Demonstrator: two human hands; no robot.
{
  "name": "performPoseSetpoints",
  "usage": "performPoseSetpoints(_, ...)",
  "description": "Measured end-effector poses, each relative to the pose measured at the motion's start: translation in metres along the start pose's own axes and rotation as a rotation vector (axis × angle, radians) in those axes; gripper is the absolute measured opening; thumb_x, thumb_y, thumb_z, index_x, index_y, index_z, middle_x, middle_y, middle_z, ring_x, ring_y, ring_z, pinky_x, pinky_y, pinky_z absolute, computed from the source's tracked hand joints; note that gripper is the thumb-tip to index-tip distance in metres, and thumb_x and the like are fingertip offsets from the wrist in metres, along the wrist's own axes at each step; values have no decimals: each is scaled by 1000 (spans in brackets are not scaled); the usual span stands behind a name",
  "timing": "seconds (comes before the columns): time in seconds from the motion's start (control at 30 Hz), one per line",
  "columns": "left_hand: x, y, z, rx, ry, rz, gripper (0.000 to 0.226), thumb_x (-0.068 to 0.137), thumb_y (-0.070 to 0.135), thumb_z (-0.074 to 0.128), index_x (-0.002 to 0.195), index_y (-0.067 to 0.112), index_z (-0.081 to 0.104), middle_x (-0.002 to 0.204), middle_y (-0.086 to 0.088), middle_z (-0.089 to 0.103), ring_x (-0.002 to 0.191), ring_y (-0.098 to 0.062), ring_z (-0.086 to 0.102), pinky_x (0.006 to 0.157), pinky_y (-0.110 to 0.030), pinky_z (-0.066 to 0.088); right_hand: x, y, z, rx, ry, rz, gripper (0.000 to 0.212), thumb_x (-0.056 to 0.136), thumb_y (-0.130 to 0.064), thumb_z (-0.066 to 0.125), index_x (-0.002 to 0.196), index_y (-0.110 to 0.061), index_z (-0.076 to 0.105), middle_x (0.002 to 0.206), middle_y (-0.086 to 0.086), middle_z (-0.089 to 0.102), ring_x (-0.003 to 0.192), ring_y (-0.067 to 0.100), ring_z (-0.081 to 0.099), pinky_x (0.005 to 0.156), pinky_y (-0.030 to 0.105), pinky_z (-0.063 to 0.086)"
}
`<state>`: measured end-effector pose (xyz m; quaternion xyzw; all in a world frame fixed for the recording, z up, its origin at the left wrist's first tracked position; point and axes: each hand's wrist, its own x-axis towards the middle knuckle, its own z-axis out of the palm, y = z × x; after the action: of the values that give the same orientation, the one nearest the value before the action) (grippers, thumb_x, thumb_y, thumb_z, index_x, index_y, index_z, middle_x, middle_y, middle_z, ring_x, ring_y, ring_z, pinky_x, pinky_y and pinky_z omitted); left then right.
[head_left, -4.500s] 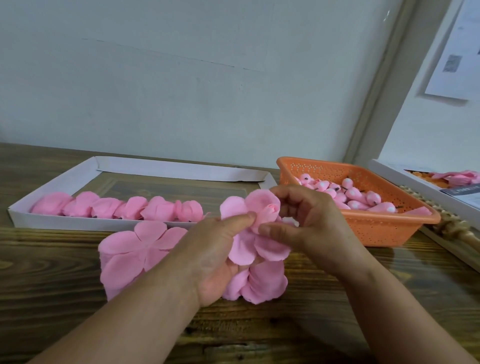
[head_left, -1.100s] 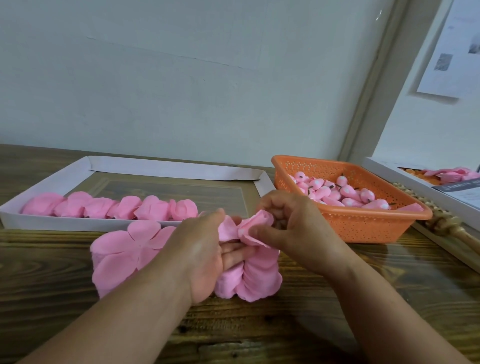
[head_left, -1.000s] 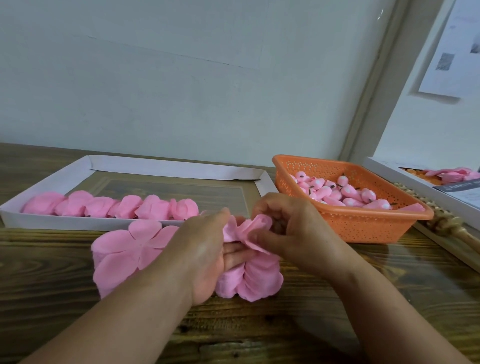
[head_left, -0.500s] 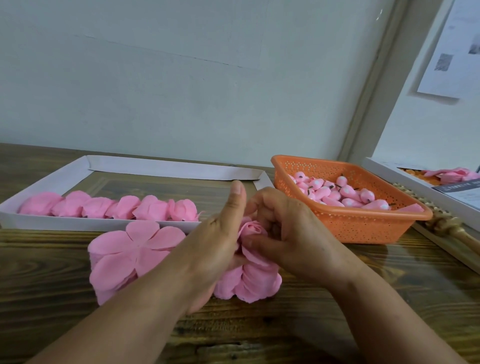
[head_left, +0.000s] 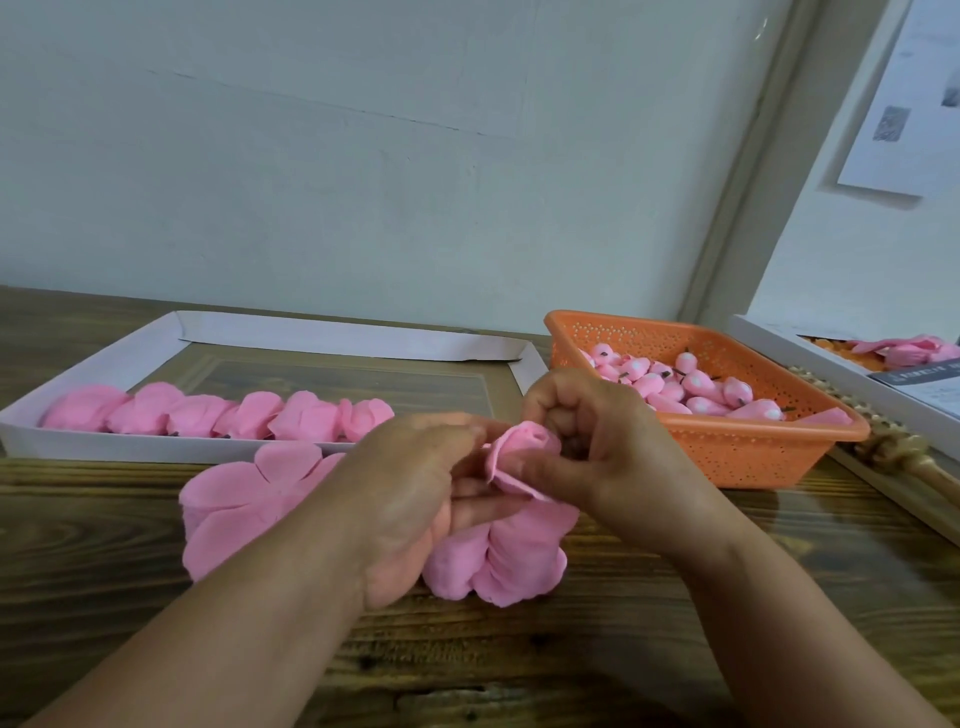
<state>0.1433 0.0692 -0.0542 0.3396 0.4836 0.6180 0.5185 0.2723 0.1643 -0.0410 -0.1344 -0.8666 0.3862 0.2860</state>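
A small pink rose (head_left: 522, 453) of rolled petals sits between my two hands above the wooden table (head_left: 104, 519). My left hand (head_left: 415, 499) cups it from the left, thumb and fingers curled against the petals. My right hand (head_left: 592, 452) pinches the rose's outer petal from the right. Under my hands lie two stacks of flat pink petal sheets: one stack (head_left: 234, 499) to the left, another stack (head_left: 504, 556) partly hidden below the rose.
A white cardboard tray (head_left: 332, 338) behind the stacks holds a row of finished pink roses (head_left: 218, 415). An orange perforated basket (head_left: 727, 457) at the right holds several pink buds (head_left: 675, 387). A white box (head_left: 810, 358) with more pink pieces stands at far right.
The loose petal sheet has been wrapped tighter into a rose shape. My left thumb, raised half a second ago, has come back down onto the petals.
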Motion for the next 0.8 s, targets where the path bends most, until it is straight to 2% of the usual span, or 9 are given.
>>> performPoseSetpoints(0.07,1,-1,-1,-12,-9,-9,23,93,0,50,107,-8,66,104,-24,70,94,-28,70,83,-34,57,1,1,-3,102,4,27,20,79,0,71,79,-8,53,60,8,60,54,14,54,51,26,41)
performPoseSetpoints(0.13,2,-2,-2,-59,-12,-21,22,91,0,53,107,-9,66,104,-26,69,88,-24,70,78,-30,59,2,3,-4,159,3,41,18,80,4,68,80,-6,52,57,-1,60,49,6,53,46,17,39)
performPoseSetpoints(0.2,2,-3,-4,-90,-21,-36,22,90,1,55,106,-9,66,99,-24,71,84,-22,71,74,-28,60,2,5,-4,207,3,47,15,82,3,66,82,-4,53,56,-3,61,46,3,53,44,14,39)
performPoseSetpoints(0.3,3,-3,-7,-126,-24,-54,21,90,2,54,103,-8,67,94,-21,72,84,-23,71,75,-29,59,1,8,-6,246,-27,52,10,78,-4,62,85,-7,57,56,-1,63,45,9,53,44,18,39)
performPoseSetpoints(0.4,4,-1,-8,-160,-27,-78,22,92,2,51,103,-10,67,96,-24,71,86,-24,72,74,-27,59,1,12,-11,333,-97,52,17,77,0,52,90,-6,62,63,7,65,48,17,54,45,21,40)
performPoseSetpoints(0.5,3,1,-8,-180,-25,-96,22,93,2,49,96,-10,68,90,-24,72,79,-24,72,70,-26,60,2,15,-13,435,-133,56,24,80,2,47,91,-8,66,68,10,67,51,17,58,45,21,42)
performPoseSetpoints(0.67,1,0,-4,-183,-38,-104,23,92,1,50,100,-14,65,93,-26,70,78,-25,71,73,-30,59,3,18,-9,349,-55,69,3,80,-11,66,82,-9,67,61,4,65,47,12,55,43,19,40)
performPoseSetpoints(0.73,2,0,-4,-198,-33,-110,23,91,1,52,103,-14,64,92,-26,70,75,-24,71,73,-31,59,3,17,-9,308,-27,41,13,75,-13,73,84,-7,67,68,1,68,57,11,61,50,20,47)
performPoseSetpoints(0.8,2,0,-4,-200,-38,-120,22,90,0,54,103,-14,65,90,-25,70,73,-23,71,73,-31,60,3,17,-10,244,-20,14,19,71,-16,71,87,-5,67,75,2,67,67,14,62,60,24,50)
